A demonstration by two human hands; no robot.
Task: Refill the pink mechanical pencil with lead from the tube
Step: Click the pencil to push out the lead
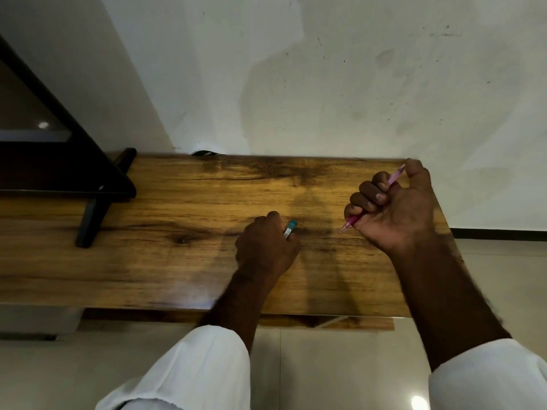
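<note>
White sleeves [192, 368] sit closest, forearms reaching over the wooden worktop [165, 261]. Raised near the worktop's right edge, the right hand [393, 208] has its fingers [370, 192] clenched around the pink mechanical pencil [395, 176], a translucent pink barrel with its tip pointing down-left. Mid-worktop, the left hand [266, 244] grips the lead tube [289, 229], teal-capped, with bare wood open to its left.

Wooden table [183, 261] (black stand [88, 223] far-left)
</note>
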